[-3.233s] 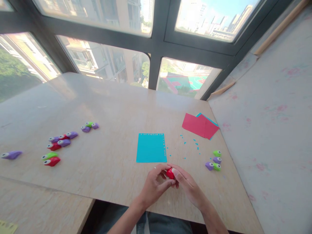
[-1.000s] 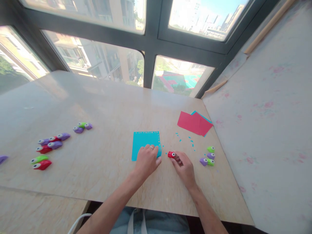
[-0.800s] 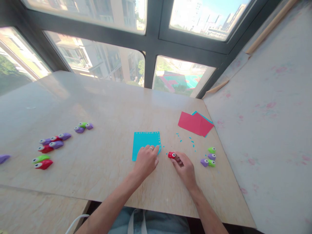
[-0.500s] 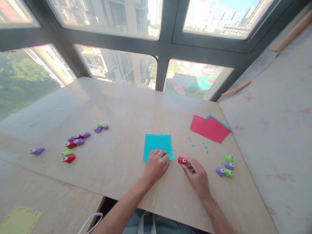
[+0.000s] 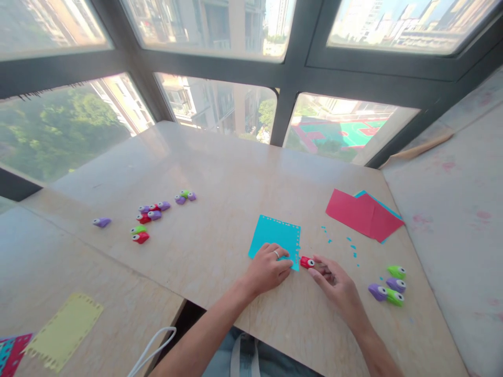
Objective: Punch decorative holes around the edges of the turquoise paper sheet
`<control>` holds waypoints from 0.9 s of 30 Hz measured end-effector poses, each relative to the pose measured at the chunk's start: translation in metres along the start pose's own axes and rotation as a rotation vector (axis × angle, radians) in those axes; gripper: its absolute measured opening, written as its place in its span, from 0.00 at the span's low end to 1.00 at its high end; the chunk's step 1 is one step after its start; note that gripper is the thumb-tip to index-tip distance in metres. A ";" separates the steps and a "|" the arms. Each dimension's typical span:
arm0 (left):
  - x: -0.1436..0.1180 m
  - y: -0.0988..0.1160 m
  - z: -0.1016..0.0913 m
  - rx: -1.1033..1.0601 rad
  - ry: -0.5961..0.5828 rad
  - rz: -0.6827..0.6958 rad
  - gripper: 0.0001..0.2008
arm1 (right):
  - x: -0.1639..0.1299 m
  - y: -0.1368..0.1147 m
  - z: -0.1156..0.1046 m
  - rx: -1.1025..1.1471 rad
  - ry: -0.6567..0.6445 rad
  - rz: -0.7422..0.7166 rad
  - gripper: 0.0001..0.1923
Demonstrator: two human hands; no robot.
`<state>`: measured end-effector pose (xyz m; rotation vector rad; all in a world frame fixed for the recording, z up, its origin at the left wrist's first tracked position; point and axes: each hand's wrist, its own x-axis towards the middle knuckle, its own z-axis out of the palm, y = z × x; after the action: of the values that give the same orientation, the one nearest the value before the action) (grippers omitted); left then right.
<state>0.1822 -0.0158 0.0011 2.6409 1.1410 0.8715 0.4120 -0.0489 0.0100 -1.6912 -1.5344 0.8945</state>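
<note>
A square of blue paper (image 5: 275,236) with small holes along its top and right edges lies on the beige table (image 5: 220,173). My left hand (image 5: 268,268) rests flat on its near edge, pressing it down. My right hand (image 5: 337,284) holds a small red punch (image 5: 307,262) at the paper's near right corner, fingers pinched on its rear end. Tiny blue paper bits (image 5: 348,242) are scattered to the right of the sheet.
Red and blue sheets (image 5: 363,214) are stacked at the right. Green and purple punches (image 5: 389,286) sit near the right edge. Several more punches (image 5: 151,214) lie at the left. A yellow punched sheet (image 5: 65,330) lies on the lower table at the near left.
Both hands first held the red punch together. Then my left hand went onto the blue paper and my right brought the punch up to its right edge. The view has swung left.
</note>
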 end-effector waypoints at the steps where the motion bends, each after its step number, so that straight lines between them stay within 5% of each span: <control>1: 0.000 0.001 -0.001 -0.002 -0.020 -0.001 0.08 | 0.000 0.001 -0.001 0.012 -0.018 0.018 0.28; 15: -0.001 0.000 -0.002 -0.024 -0.167 0.008 0.13 | 0.027 -0.019 -0.015 0.253 -0.183 0.384 0.29; 27: -0.006 0.005 0.005 0.014 -0.113 0.085 0.13 | 0.036 -0.033 -0.015 0.239 -0.278 0.375 0.21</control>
<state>0.1849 -0.0236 -0.0041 2.7290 1.0185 0.7196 0.4093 -0.0111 0.0439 -1.7597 -1.2319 1.4988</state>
